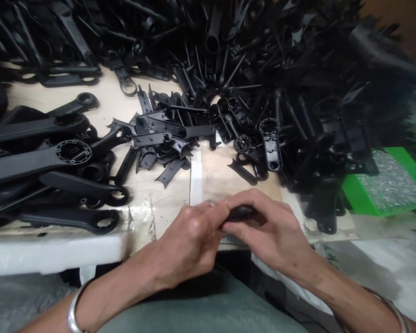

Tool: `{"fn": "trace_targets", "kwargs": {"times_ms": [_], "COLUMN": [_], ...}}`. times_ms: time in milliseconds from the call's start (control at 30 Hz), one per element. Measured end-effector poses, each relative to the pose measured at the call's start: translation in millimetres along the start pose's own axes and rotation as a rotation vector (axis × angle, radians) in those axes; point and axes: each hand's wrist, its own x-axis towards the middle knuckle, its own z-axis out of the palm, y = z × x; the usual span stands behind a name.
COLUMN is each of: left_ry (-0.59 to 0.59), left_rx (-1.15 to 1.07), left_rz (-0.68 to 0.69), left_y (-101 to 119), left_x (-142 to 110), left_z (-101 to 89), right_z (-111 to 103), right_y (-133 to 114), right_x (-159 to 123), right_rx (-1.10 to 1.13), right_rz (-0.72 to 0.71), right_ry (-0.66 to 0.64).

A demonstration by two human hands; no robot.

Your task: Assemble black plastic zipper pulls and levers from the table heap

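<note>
Both hands meet over the front edge of the table, closed around a black plastic part (pixel 241 213). Only a dark rounded piece of it shows between the fingers; the rest is hidden. My left hand (pixel 194 236), a metal bangle on its wrist, has its fingers curled in against the part. My right hand (pixel 275 231) wraps the part's other side, with thumb and index finger on it. Just beyond the hands lie a small black part with a forked end (pixel 242 171) and an upright black part with a ring end (pixel 271 143).
Flat black pieces (pixel 159 132) lie heaped mid-table. Long black arms with ring ends (pixel 69 219) are stacked at left. A large pile of black parts (pixel 211 41) covers the back and right. A green bin (pixel 362 196) holding many small shiny metal pieces stands at right.
</note>
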Motion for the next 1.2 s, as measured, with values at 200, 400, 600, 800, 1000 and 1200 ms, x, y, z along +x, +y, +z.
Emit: {"fn": "trace_targets", "kwargs": {"times_ms": [200,400,600,800,1000,1200], "left_ry": [-0.075,-0.138,-0.069,-0.022,0.19,0.193], "left_rx": [-0.136,-0.183,-0.164,-0.176,-0.004,0.151], "left_rz": [-0.093,-0.182,-0.147,-0.225,-0.209,-0.054], "left_y": [2,6,4,1,-1,9], "left_x": [4,8,8,10,11,11], "left_z": [-6.2,-13.9,-9.4,-7.4,-1.7,-2.2], "right_z": [-4,-11,-10,0,10,8], "right_y": [6,8,8,10,0,-8], "right_x": [12,21,24,23,11,1], "right_rx": [0.052,0.095,0.146,0.282,0.104,0.189], "right_rz": [0.04,0.091,0.111,0.196,0.091,0.113], "right_ry": [-0.058,-0.163,-0.116,-0.018,0.359,0.338]}}
